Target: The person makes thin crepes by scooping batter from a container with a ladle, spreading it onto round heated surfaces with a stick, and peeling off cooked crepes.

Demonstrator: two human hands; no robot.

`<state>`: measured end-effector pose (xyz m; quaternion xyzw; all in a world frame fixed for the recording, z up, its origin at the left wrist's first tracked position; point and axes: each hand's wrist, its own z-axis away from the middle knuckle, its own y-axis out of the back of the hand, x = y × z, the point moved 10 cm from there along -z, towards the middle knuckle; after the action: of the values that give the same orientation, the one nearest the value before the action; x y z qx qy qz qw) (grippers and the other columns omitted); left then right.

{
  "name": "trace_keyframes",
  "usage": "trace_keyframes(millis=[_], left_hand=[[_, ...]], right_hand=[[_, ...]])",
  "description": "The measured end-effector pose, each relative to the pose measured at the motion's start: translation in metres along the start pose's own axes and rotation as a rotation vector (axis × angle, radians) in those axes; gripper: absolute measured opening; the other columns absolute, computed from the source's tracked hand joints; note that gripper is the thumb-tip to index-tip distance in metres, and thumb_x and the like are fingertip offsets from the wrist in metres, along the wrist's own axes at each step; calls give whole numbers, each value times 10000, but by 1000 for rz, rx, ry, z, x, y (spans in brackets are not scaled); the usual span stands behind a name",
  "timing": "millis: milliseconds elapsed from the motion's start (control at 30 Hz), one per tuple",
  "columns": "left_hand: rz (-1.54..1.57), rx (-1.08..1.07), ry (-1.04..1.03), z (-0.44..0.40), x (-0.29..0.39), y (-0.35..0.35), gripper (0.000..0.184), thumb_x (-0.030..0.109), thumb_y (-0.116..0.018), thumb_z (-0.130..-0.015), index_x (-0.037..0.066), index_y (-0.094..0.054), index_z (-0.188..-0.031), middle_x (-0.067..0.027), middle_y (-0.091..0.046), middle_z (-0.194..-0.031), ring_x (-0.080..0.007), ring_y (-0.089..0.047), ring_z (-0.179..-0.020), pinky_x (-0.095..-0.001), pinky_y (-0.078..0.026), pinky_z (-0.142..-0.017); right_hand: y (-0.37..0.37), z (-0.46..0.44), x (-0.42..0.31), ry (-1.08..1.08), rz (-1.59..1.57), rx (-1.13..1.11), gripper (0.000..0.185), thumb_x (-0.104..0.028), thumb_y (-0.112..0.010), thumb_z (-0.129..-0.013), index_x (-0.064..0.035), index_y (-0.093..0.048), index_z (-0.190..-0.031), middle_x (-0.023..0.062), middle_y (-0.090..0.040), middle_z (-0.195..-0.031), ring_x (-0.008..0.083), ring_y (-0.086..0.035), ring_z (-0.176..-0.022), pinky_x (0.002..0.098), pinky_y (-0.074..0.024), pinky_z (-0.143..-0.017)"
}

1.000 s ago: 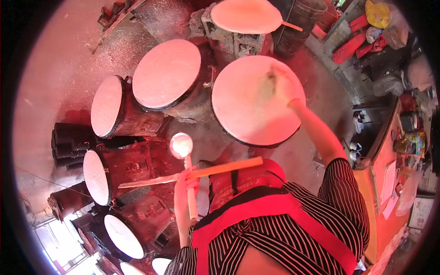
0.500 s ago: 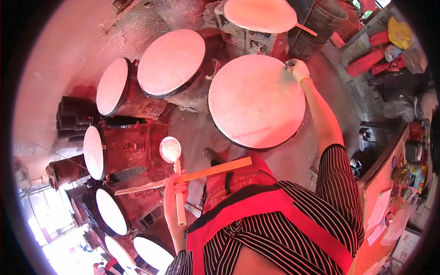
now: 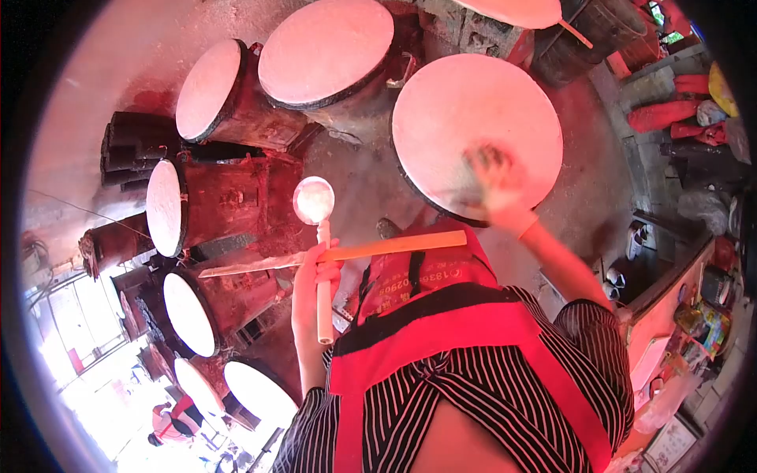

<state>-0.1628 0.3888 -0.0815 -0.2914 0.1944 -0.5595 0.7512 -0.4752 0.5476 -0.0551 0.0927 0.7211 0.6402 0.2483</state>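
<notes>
My left hand (image 3: 315, 272) is closed around two things at once: a ladle (image 3: 314, 203) with a round bowl and pale handle, its bowl pointing up and away from me, and a long flat wooden spatula (image 3: 402, 246) lying crosswise. The spatula's thin end reaches left. My right hand (image 3: 498, 185) is over the near part of a large round plate (image 3: 465, 102) with a pale, smooth top, on a stand. Motion smears its fingers, which look dark at the tips, so their grip and any contact are unclear.
More pale round tops, such as one plate (image 3: 327, 51), stand on rough barrel-like bases along the left. Another round sheet with a stick (image 3: 576, 33) is at the top, near a dark bin (image 3: 591, 47). A cluttered counter (image 3: 670, 339) runs at right. A person (image 3: 175, 419) is at lower left.
My right hand has moved from the plate's far right edge toward its near side. My left hand still holds the ladle and spatula. The view has shifted, so the plates sit higher.
</notes>
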Motion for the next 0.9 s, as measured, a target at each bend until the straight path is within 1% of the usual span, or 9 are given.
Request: trace_keyframes(millis=[133, 333, 400, 533, 633, 700, 767, 833, 900], left_hand=[[23, -2, 46, -2, 4, -7, 297, 54, -576, -954, -114, -490, -1183, -31, -476, -765, -57, -404, -570, -175, -333, -413], [-17, -12, 96, -9, 9, -13, 289, 47, -571, -953, -124, -492, -1172, -36, -476, -769, -58, -399, -569, -179, -326, -407], [-44, -16, 53, -11, 13, -16, 277, 41, -560, -958, -129, -497, -1168, -30, -477, -767, -60, -394, -560, -183, -323, -405], [-10, -1, 98, -12, 12, -25, 255, 45, -538, -972, -127, -511, -1158, -18, -474, -758, -66, -389, -543, -191, -326, -403], [-14, -6, 120, -16, 15, -27, 249, 48, -535, -972, -120, -517, -1155, -21, -469, -749, -67, -382, -534, -196, -323, -397], [-12, -15, 105, -14, 15, -31, 246, 49, -534, -972, -114, -519, -1156, -22, -467, -745, -68, -378, -530, -197, -321, -395], [-5, -24, 90, -16, 17, -32, 244, 50, -534, -971, -108, -521, -1158, -23, -465, -741, -69, -374, -526, -198, -320, -393], [78, -73, 172, -17, 10, -34, 238, 54, -534, -971, -95, -523, -1156, -23, -463, -737, -69, -370, -527, -196, -318, -393], [80, -73, 143, -17, 12, -37, 235, 58, -534, -972, -92, -524, -1154, -21, -462, -738, -69, -371, -530, -196, -317, -393]], right_hand=[[-26, 26, -35, 78, 51, 34, 793, -339, -779, -715, -56, -479, -1393, 196, -416, -1427, 368, -360, -1352, 544, -257, -1127], [-22, 55, -1, -59, -197, 222, 556, -216, -767, -699, -92, -631, -1224, 131, -543, -1325, 337, -470, -1280, 490, -366, -1086], [-9, 66, -17, 187, -16, 288, 430, -197, -684, -761, -131, -641, -1183, 72, -615, -1198, 265, -559, -1165, 408, -484, -947], [10, 61, 1, 107, 138, 329, 302, -170, -641, -801, -176, -681, -1099, 23, -675, -997, 185, -657, -922, 347, -538, -710], [45, 23, 25, 96, 168, 276, 285, -192, -632, -823, -161, -681, -1102, 41, -688, -927, 217, -676, -815, 351, -538, -718], [65, -17, 88, -185, -933, 291, 231, -145, -642, -857, -94, -707, -1072, 39, -702, -1054, 149, -672, -877, 248, -512, -705], [159, -59, 75, -90, -265, 204, 232, -127, -590, -908, -12, -704, -1073, 51, -703, -1098, 120, -660, -903, 259, -511, -738], [226, -103, 81, -37, -118, 241, 277, -167, -646, -811, -61, -681, -1064, 122, -684, -883, 206, -639, -743, 359, -503, -706], [287, -138, 103, -69, -191, 308, 237, -178, -645, -820, -37, -684, -1007, 101, -673, -831, 199, -631, -721, 354, -504, -677]])
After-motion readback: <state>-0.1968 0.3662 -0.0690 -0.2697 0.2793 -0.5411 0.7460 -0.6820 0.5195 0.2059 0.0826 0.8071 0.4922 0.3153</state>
